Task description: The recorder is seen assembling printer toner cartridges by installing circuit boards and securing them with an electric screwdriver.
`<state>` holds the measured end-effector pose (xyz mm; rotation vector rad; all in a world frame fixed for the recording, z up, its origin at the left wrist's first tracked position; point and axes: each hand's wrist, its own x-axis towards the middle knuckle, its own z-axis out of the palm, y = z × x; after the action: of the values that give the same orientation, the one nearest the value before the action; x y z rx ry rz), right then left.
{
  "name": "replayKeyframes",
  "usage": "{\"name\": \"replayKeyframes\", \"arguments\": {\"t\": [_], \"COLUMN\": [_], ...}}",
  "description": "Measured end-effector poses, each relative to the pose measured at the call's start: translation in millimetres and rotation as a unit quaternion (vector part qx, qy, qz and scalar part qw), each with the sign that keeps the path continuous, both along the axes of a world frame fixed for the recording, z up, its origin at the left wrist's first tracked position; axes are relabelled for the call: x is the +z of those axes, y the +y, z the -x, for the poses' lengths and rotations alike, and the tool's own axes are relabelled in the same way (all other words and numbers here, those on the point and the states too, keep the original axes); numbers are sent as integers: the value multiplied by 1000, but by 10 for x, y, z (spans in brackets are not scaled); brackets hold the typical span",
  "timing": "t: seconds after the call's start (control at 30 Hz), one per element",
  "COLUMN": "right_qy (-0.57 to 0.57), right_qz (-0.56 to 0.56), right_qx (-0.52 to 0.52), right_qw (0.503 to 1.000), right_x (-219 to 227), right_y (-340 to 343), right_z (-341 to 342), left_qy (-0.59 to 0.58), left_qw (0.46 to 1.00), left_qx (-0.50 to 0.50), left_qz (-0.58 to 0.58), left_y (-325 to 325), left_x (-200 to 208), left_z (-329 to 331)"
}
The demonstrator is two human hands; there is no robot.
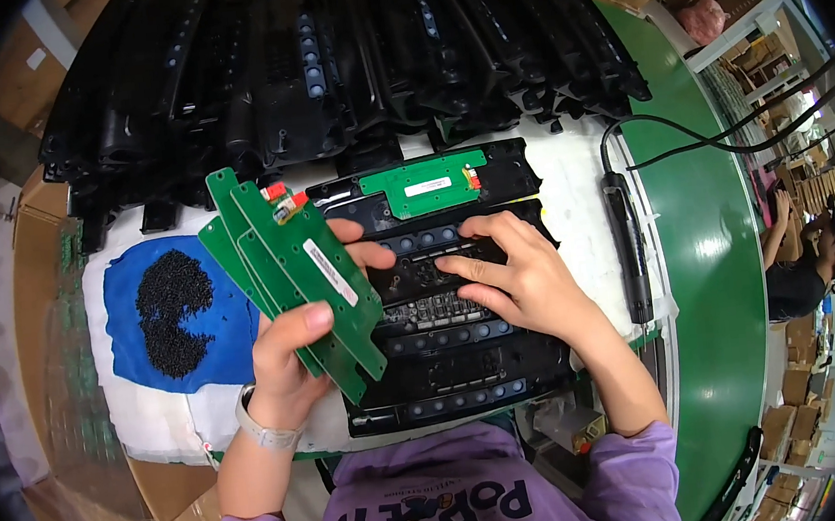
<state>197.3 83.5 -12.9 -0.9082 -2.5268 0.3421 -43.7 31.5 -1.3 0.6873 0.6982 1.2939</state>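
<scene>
My left hand (285, 362) grips a fanned stack of several green circuit boards (307, 256), its thumb across the front board. Small red and white connectors (287, 202) stick out near the stack's upper end. With its fingers apart, my right hand (540, 284) rests its fingertips on a black plastic panel (405, 278) in the middle of the work surface. Behind it, another black panel (511, 169) carries a green board (420, 186) with a white label. Nearer to me lie further black panels (468, 368) with rows of bluish round buttons.
Many black housings (281, 93) stand packed along the back. At left, a blue mat (129, 338) bears heaps of small black pieces (176, 309). A black electric screwdriver (625, 241) with a looping cable lies at right, beside a green surface (687, 245). Another person (810, 268) is farther right.
</scene>
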Motion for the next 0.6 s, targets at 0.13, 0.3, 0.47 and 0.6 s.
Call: {"name": "replayKeyframes", "arguments": {"t": [0.13, 0.3, 0.47, 0.6], "right_qy": [-9, 1, -2, -12], "right_qz": [-2, 18, 20, 0], "right_qx": [6, 45, 1, 3], "right_qw": [1000, 999, 1000, 1000], "right_x": [4, -29, -21, -11], "right_y": [-69, -40, 6, -11], "right_z": [9, -81, -68, -13], "left_qy": [20, 5, -8, -8], "left_qw": [999, 999, 999, 999], "left_qx": [22, 30, 18, 18], "left_qz": [-22, -25, -30, -29], "left_y": [19, 22, 21, 26], "left_x": [9, -2, -36, -73], "left_z": [4, -2, -6, 10]}}
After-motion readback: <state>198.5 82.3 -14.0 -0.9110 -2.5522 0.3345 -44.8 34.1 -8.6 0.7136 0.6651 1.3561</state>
